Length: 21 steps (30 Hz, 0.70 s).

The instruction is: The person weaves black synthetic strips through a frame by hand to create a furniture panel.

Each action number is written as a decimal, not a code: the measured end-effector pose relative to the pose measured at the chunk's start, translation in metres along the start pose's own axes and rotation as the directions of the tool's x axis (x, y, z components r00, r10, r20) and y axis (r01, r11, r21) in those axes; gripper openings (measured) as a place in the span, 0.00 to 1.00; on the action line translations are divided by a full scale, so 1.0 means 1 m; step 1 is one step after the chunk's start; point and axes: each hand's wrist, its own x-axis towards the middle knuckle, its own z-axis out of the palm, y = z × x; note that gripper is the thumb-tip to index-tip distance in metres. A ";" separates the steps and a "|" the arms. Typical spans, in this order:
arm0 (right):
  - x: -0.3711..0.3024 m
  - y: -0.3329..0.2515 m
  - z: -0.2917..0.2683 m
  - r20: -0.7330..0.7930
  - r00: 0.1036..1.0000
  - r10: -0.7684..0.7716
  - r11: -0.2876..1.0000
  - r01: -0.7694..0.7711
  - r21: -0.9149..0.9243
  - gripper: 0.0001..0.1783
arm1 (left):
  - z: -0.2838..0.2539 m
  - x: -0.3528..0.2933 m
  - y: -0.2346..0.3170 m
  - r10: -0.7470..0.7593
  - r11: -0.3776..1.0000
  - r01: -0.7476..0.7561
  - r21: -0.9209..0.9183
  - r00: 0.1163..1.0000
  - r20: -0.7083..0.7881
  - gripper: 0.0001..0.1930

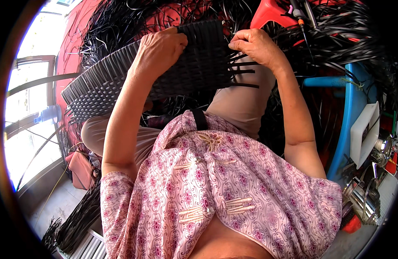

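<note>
A black woven wicker piece [186, 64] with a wrapped upper edge lies tilted across my lap, and its left part curves away. My left hand [160, 52] is closed over its upper edge, fingers curled on the weave. Several loose strip ends [244, 71] stick out from the right side of the weave. Just beyond that side, my right hand [257, 46] is closed in a pinch, thumb against fingers. Whatever is between those fingertips is too small to make out.
Tangled black strips [337, 32] lie at the far right and far left. A red plastic stool [272, 15] stands at the back, a blue plastic chair [352, 108] at the right with a white tray [365, 134] beside it. A pink bag [81, 169] sits at the left.
</note>
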 end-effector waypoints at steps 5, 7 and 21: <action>0.004 0.002 -0.001 0.040 0.999 0.023 1.000 -0.024 0.015 0.11 | -0.009 0.007 -0.003 0.016 1.000 -0.017 0.011 0.993 0.115 0.08; 0.004 0.002 -0.001 0.045 0.999 0.029 0.999 -0.030 0.027 0.12 | -0.009 0.009 -0.005 0.032 0.999 -0.035 0.019 0.989 0.143 0.08; -0.002 -0.006 0.001 -0.013 1.000 -0.022 0.999 0.022 -0.034 0.12 | 0.013 -0.035 0.016 -0.431 0.878 0.400 -0.264 0.900 -0.069 0.10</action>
